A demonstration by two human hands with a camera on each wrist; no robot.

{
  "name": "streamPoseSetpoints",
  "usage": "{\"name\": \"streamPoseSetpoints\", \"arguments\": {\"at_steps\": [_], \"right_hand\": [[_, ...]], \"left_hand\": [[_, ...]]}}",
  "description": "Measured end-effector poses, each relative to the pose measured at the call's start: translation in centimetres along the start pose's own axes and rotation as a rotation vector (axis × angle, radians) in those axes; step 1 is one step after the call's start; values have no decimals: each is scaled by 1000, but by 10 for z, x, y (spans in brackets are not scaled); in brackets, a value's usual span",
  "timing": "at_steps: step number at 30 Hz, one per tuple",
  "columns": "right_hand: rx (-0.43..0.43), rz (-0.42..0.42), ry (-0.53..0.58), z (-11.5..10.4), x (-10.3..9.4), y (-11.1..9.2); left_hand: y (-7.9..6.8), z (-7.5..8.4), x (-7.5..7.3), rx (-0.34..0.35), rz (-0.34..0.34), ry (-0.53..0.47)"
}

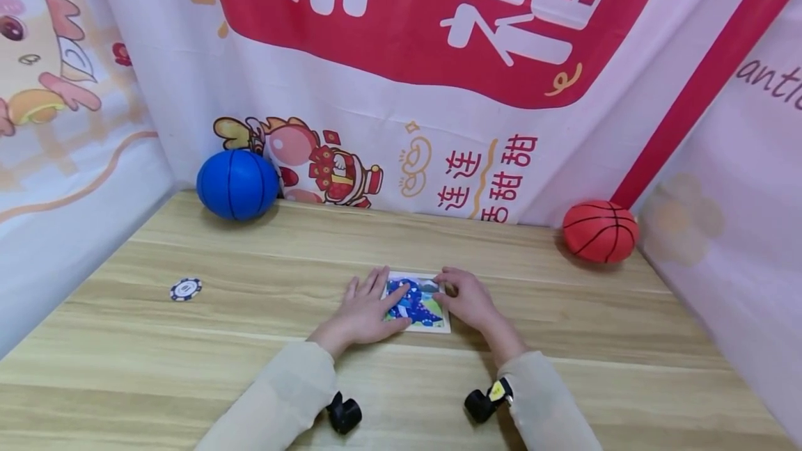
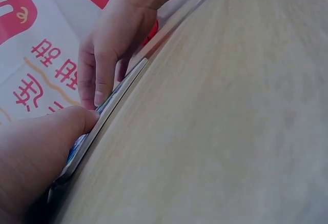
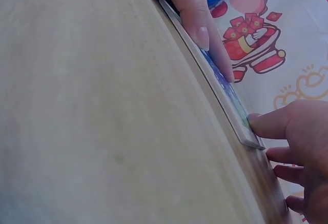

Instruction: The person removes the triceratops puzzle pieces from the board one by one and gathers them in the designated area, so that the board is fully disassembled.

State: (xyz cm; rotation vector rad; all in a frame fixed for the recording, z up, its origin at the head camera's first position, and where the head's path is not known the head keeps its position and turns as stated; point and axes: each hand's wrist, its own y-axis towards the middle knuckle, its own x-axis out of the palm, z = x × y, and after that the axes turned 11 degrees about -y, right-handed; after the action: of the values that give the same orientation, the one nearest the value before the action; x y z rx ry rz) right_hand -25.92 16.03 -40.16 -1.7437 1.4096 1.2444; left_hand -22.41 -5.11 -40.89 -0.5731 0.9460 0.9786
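Note:
A small flat framed picture point(image 1: 443, 322) of a blue cartoon dinosaur lies on the table between both hands. My left hand point(image 1: 366, 312) is spread at its left side, with the index finger and thumb laid straight across the picture and the other fingers by its edge. My right hand point(image 1: 466, 298) is at the right side, thumb and index fingertips apart and touching the picture near its upper right. In the right wrist view the right thumb point(image 3: 271, 124) rests on the picture's surface, the other fingers bent loosely beyond the pale frame point(image 3: 205, 75).
A blue ball point(image 1: 238, 185) sits at the back left of the wooden table point(image 1: 301, 242), and a red ball point(image 1: 600, 232) at the back right. A blue-and-white poker chip point(image 1: 186, 289) lies to the left. Printed cloth point(image 1: 376, 103) hangs behind and at both sides.

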Motion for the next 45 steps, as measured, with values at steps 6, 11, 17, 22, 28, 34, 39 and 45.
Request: {"name": "streamPoseSetpoints", "arguments": {"at_steps": [6,11,17,22,28,34,39,45], "right_hand": [[17,9,54,-1,5,1],[14,40,61,-3,9,2],[-23,57,43,-2,11,4],[-47,77,54,-1,11,4],[-36,93,68,0,14,4],[-5,78,135,-3,14,4],[31,78,161,-4,13,4],[35,60,145,-4,12,3]], "left_hand": [[-1,1,0,1,-15,5],[-1,1,0,-2,-22,-10],[0,1,0,-4,-18,-5],[-1,3,-1,-6,-21,-25],[0,3,-2,-15,-28,-25],[-1,4,-3,-23,-34,-33],[-1,3,-3,-19,-31,-38],[0,3,-3,-26,-36,-37]]}}
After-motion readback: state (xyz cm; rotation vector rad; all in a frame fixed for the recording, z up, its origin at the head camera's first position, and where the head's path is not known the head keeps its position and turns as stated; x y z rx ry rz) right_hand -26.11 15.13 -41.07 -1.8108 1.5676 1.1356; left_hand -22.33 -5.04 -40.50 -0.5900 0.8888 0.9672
